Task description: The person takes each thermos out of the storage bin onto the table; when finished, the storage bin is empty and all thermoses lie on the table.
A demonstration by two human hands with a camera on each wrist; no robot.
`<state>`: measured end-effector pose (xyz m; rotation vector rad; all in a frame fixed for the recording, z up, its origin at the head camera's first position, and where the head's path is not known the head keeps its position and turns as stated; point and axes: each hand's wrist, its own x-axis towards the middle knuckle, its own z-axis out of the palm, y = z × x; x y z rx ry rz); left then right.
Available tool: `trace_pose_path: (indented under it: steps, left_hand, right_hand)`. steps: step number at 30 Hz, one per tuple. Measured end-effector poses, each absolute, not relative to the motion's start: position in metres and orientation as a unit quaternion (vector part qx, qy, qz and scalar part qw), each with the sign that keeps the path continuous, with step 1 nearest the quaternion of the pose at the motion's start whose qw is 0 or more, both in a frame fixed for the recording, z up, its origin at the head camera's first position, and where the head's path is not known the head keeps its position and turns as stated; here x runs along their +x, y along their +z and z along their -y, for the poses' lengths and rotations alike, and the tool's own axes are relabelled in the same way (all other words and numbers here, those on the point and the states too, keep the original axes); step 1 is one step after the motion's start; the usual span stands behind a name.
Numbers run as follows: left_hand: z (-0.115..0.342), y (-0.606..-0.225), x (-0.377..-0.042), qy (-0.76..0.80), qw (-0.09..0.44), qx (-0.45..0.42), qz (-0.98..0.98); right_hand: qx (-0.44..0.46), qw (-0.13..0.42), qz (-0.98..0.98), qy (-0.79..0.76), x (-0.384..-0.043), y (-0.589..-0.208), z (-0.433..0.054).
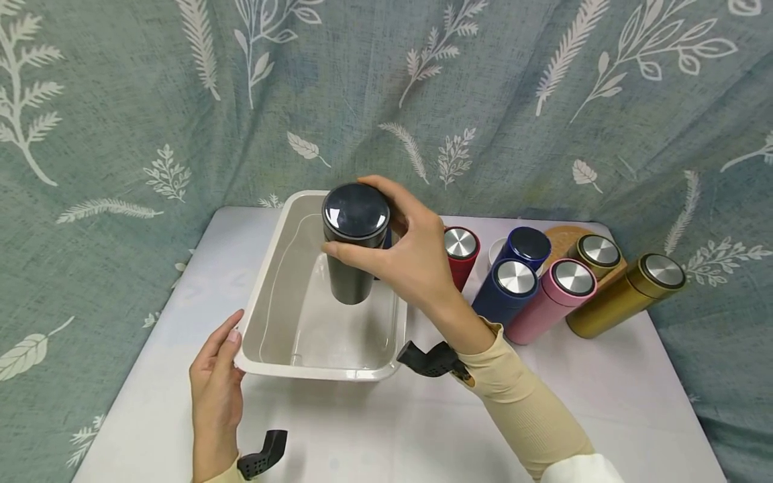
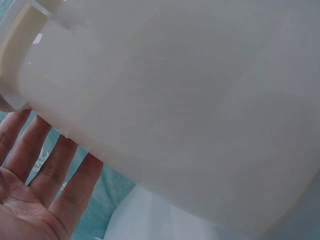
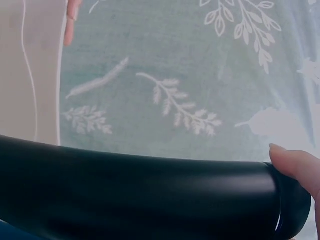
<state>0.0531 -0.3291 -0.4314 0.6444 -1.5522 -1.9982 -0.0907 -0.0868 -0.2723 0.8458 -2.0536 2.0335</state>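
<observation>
In the head view my right hand point(image 1: 413, 251) grips a dark grey flask point(image 1: 350, 282) near its glossy black lid, thumb on one side and fingers on the other. The flask is upright over the white plastic bin point(image 1: 320, 369). In the right wrist view the dark flask point(image 3: 150, 195) stretches across the bottom, with a fingertip at its lid end. My left hand point(image 1: 219, 376) is at the bin's front left corner. Its straight fingers point(image 2: 50, 170) touch the bin's outer wall in the left wrist view. A dark blue thing point(image 1: 388, 239) shows partly behind the flask.
Right of the bin stand a red flask point(image 1: 461, 255), two blue flasks point(image 1: 504, 292) point(image 1: 527, 248), a pink flask point(image 1: 549, 302) and two gold flasks point(image 1: 622, 295) point(image 1: 598, 253). A round wooden board point(image 1: 564, 238) lies behind them. A patterned curtain point(image 1: 362, 87) hangs at the back.
</observation>
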Motion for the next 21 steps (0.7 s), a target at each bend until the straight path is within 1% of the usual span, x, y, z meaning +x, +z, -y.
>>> trace_pose_path:
  steps: [3, 10, 16, 21]
  left_hand:
    - [0.329, -0.431, 0.053, -0.737, 0.261, 0.242, 0.575]
    - [0.329, -0.431, 0.053, -0.736, 0.260, 0.242, 0.576]
    - [0.329, -0.431, 0.054, -0.735, 0.260, 0.242, 0.577]
    - [0.329, -0.431, 0.055, -0.736, 0.259, 0.240, 0.578]
  right_hand:
    - [0.288, 0.067, 0.675, 0.676, -0.089, -0.270, 0.085]
    - [0.308, 0.093, 0.658, 0.681, -0.081, -0.262, 0.078]
    - [0.306, 0.100, 0.651, 0.688, -0.074, -0.256, 0.064]
    - [0.307, 0.120, 0.649, 0.686, -0.068, -0.252, 0.052]
